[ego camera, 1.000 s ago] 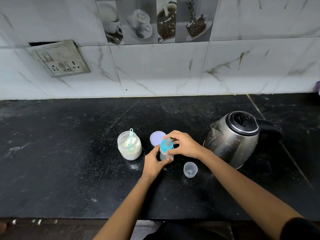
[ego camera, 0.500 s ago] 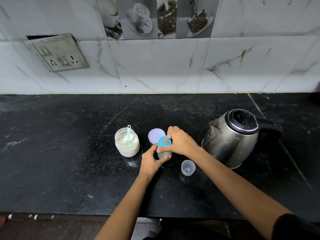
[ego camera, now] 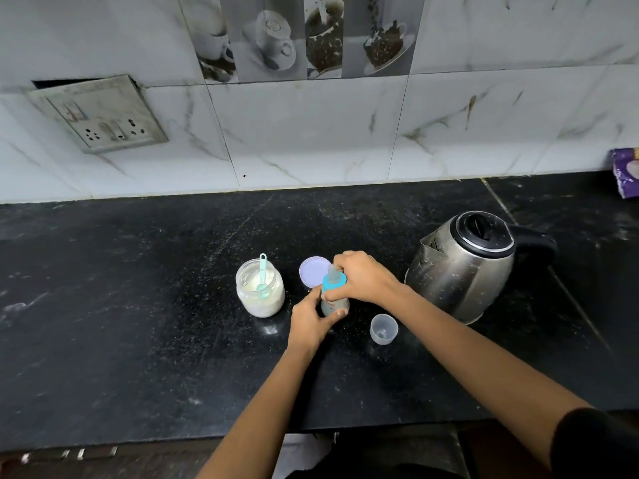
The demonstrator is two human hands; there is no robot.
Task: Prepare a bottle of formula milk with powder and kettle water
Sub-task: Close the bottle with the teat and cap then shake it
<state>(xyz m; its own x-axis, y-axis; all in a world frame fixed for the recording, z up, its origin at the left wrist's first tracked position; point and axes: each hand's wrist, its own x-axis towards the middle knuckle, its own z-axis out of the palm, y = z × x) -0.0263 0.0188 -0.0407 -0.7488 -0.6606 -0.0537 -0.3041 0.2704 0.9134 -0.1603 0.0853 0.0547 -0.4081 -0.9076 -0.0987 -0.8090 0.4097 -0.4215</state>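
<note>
A small baby bottle (ego camera: 334, 299) with a blue collar and clear teat stands on the black counter (ego camera: 138, 340). My left hand (ego camera: 311, 319) wraps the bottle's body from the left. My right hand (ego camera: 363, 278) grips the blue collar from the right. An open jar of white powder (ego camera: 260, 288) with a teal scoop stuck in it stands just left of the bottle. A steel kettle (ego camera: 463, 264) with a black lid sits to the right, spout facing the bottle.
A lilac jar lid (ego camera: 311, 273) lies behind the bottle. A clear bottle cap (ego camera: 383, 328) sits upside down at the front right of it. A wall socket (ego camera: 100, 115) is at back left, a purple packet (ego camera: 627, 176) at far right.
My right hand has shifted around the blue collar while my left hand stays on the bottle's body. The bottle has stayed in place on the counter.
</note>
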